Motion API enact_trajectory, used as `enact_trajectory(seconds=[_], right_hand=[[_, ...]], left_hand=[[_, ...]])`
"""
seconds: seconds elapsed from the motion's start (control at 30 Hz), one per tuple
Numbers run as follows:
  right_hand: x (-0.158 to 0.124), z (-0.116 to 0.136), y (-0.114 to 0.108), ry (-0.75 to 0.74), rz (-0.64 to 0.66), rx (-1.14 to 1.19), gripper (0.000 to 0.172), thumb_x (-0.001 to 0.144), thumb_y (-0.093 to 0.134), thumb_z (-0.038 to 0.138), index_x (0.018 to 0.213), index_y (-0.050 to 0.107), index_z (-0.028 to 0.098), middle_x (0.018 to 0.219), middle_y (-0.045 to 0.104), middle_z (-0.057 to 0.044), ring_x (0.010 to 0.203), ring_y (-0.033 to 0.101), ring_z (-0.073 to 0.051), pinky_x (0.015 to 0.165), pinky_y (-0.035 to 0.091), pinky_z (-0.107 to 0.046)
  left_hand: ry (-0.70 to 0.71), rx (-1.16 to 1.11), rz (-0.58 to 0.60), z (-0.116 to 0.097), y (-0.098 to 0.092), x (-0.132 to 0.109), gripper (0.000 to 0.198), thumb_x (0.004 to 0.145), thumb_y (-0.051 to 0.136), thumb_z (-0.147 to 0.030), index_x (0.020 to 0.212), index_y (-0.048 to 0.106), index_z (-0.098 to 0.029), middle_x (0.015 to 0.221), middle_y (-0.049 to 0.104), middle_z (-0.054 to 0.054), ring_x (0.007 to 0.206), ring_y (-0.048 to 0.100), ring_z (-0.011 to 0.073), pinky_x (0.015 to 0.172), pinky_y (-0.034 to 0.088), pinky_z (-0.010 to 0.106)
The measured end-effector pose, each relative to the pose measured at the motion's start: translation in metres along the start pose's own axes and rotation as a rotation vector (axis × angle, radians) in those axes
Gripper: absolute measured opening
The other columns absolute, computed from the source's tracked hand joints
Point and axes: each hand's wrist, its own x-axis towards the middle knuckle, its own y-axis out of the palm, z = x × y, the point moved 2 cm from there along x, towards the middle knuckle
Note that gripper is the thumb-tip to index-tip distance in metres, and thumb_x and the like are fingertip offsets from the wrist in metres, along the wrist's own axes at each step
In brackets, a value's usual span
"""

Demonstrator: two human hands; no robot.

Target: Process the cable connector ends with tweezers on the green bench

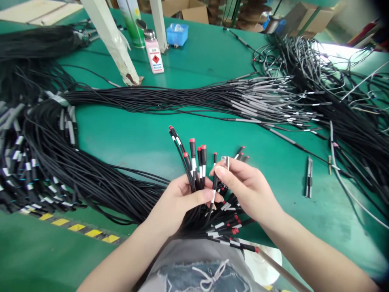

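My left hand (182, 200) is closed around several black cables, whose red-tipped connectors with white labels (192, 156) stick up above the fingers. Between the two hands, one black cable end (214, 184) with a white label is pinched by my left thumb and touched by my right fingers. My right hand (253, 188) is closed in a pinch, and a small shiny metal piece (225, 161) shows at its fingertips; its kind is unclear. More red-tipped cable ends (234, 231) fan out below and behind the hands, close to my lap.
A long bundle of black cables (152, 97) with grey sleeves crosses the green table (121, 138). Cable heaps lie at left (27, 154) and right (349, 129). A utility knife (309, 178) lies at right. Behind stand a pink-labelled bottle (154, 54), a blue bin (177, 35) and a white post (111, 40).
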Motion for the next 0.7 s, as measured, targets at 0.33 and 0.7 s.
enact_trajectory(seconds=[0.33,0.7], right_hand=[[-0.008,-0.014,0.004,-0.155,-0.151,0.083,0.025,0.097,0.056,0.03,0.121,0.059,0.023,0.088,0.07,-0.002,0.063,0.064,-0.011,0.056,0.058,-0.023],[-0.03,-0.018,0.01,-0.51,-0.05,-0.011,0.05,0.087,0.055,-0.004,0.128,0.047,0.024,0.117,0.064,-0.009,0.111,0.066,-0.02,0.09,0.063,-0.039]], left_hand=[[0.031,-0.056,-0.01,-0.003,-0.001,-0.002,0.013,0.07,0.082,-0.019,0.082,0.077,-0.016,0.066,0.073,0.002,0.06,0.064,0.0114,0.068,0.052,0.024],[0.082,-0.121,-0.043,-0.001,-0.006,0.001,0.011,0.069,0.083,-0.02,0.073,0.074,-0.015,0.064,0.071,0.001,0.056,0.063,0.0108,0.062,0.05,0.023]])
